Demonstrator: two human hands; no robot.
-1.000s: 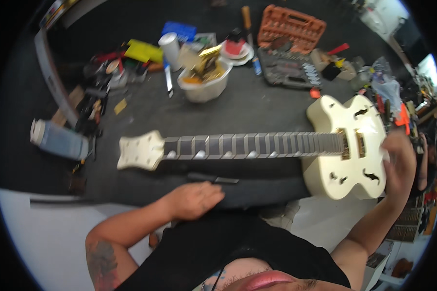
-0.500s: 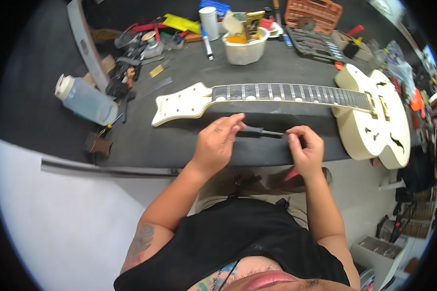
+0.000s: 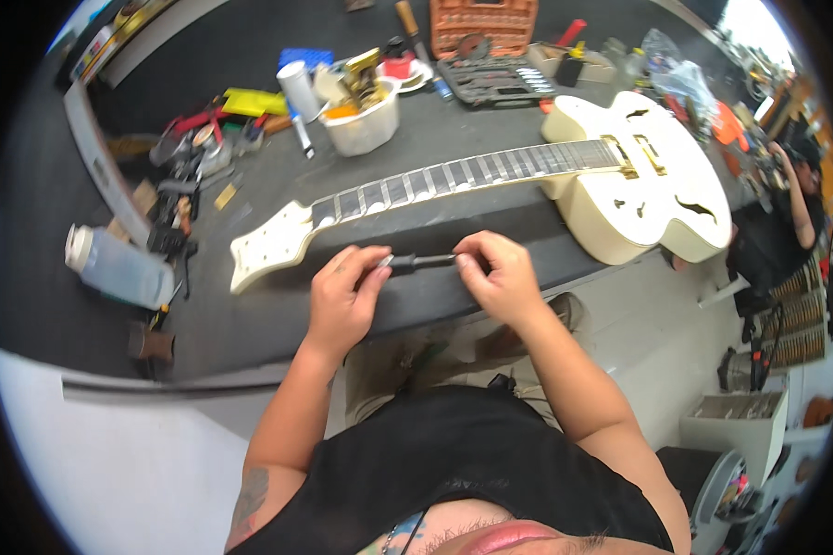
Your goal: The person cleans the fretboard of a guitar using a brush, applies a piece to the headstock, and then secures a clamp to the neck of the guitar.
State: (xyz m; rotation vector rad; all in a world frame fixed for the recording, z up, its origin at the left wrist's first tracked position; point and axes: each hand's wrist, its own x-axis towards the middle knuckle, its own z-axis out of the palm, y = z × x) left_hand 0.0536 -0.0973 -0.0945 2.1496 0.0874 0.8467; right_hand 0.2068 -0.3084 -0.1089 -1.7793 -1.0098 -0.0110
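A slim dark screwdriver (image 3: 418, 263) lies level between my two hands, over the front part of the bench. My left hand (image 3: 342, 291) pinches the end of its handle between thumb and fingers. At the thin tip end, my right hand (image 3: 498, 275) is closed, thumb and forefinger at the tip. Just beyond my hands rests a cream hollow-body electric guitar (image 3: 588, 217), face up. Its headstock (image 3: 273, 242) points left and has tuner holes with no tuners in them. No strings show over the dark fretboard (image 3: 444, 178).
A white tub (image 3: 361, 129) of parts stands behind the neck, near an open orange tool case (image 3: 481, 28). Left are a clear bottle (image 3: 120, 265) and loose tools. The bench's front edge (image 3: 389, 335) runs below my hands. Another person (image 3: 787, 217) is at far right.
The view has swung right, so bench things appear farther left. My right fingers have come onto the screwdriver's tip; the left hand still pinches its handle end.
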